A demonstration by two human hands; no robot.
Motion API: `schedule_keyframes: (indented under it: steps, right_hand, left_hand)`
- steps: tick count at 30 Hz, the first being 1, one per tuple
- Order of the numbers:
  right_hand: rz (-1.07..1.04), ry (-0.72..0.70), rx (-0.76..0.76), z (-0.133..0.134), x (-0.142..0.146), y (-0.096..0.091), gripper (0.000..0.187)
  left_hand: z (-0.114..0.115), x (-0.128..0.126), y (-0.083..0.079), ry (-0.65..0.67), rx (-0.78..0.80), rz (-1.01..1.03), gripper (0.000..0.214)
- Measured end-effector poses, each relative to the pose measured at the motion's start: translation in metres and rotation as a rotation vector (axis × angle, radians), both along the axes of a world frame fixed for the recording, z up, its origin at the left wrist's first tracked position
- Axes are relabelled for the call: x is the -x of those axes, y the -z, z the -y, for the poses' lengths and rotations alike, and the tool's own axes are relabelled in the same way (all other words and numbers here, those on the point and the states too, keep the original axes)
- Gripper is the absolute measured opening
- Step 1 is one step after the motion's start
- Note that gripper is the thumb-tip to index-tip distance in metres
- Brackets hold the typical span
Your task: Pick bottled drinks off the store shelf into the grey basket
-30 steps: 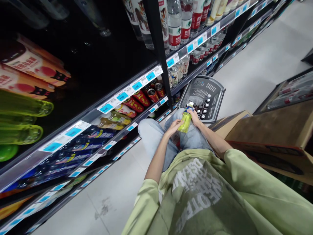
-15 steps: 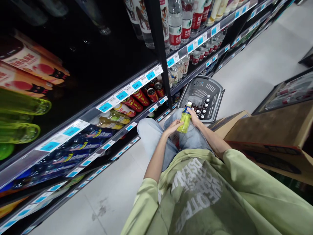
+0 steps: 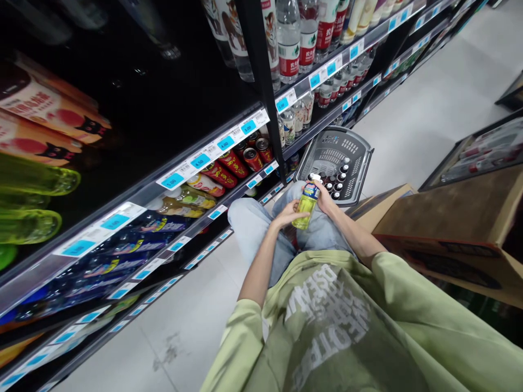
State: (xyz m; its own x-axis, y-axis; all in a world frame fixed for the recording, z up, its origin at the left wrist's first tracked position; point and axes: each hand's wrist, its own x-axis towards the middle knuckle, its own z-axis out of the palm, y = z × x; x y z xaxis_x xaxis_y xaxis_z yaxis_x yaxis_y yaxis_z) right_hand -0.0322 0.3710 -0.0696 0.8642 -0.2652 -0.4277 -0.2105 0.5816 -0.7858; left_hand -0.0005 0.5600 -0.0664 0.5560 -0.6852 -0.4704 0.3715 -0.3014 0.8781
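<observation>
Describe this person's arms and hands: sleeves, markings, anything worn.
Both arms come out of loose, pale green sleeves that end near the elbows. The same shirt carries white block lettering on the chest. Forearms are bare. The left hand and right hand wear no gloves; no watch, ring or bracelet shows.

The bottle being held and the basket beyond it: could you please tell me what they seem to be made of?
Bottle: probably clear, glossy plastic, since the yellow-green drink shows through its wall below a printed label. Basket: likely matte grey moulded plastic, judging by its slotted, perforated wall.
</observation>
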Motion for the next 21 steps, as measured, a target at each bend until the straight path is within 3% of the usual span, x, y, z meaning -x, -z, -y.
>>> schedule_keyframes:
  steps: [4, 7, 13, 21]
  right_hand:
    - [-0.006, 0.031, -0.017, -0.012, 0.001, -0.004, 0.053]
    - [0.025, 0.107, -0.027, -0.019, 0.002, -0.001, 0.049]
    - [0.002, 0.144, -0.053, -0.015, 0.0, 0.006, 0.042]
    - [0.009, 0.154, -0.102, -0.005, 0.003, 0.006, 0.036]
  left_hand:
    - [0.001, 0.001, -0.003, 0.038, -0.116, 0.288, 0.063]
    - [0.004, 0.004, -0.005, 0.029, -0.174, 0.375, 0.056]
    - [0.01, 0.005, -0.006, -0.009, -0.165, 0.289, 0.045]
    - [0.014, 0.003, 0.012, -0.016, -0.075, 0.225, 0.047]
